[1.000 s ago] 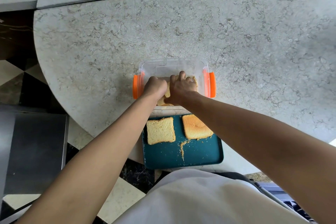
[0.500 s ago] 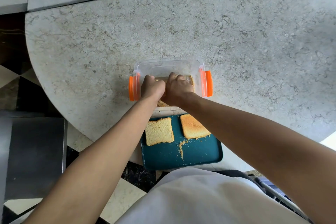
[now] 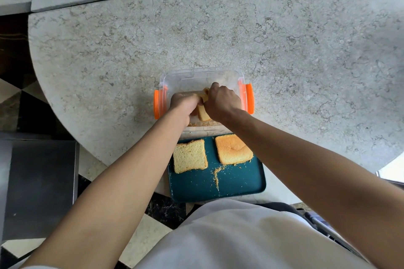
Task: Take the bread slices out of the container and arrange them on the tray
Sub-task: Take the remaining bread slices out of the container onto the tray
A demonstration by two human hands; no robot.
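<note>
A clear plastic container (image 3: 196, 76) with orange side clips stands on the stone counter. Both hands are inside it. My left hand (image 3: 184, 105) and my right hand (image 3: 222, 102) are closed on a bread slice (image 3: 203, 113) that stands tilted between them; most of it is hidden by the fingers. Just in front of the container lies a teal tray (image 3: 236, 183). On the tray's far half rest two slices: a pale one (image 3: 189, 156) at the left and a browner one (image 3: 232, 148) at the right.
The round grey stone counter (image 3: 284, 50) stretches far beyond and to the right of the container. A line of crumbs (image 3: 216, 176) lies on the tray's near half. The tray's near edge overhangs the counter. A dark surface (image 3: 39, 181) sits lower left, over a checkered floor.
Both hands have stayed in the container. The bread slice between them has been raised from lying flat to standing more on edge, and my right hand's fingers have shifted over its top.
</note>
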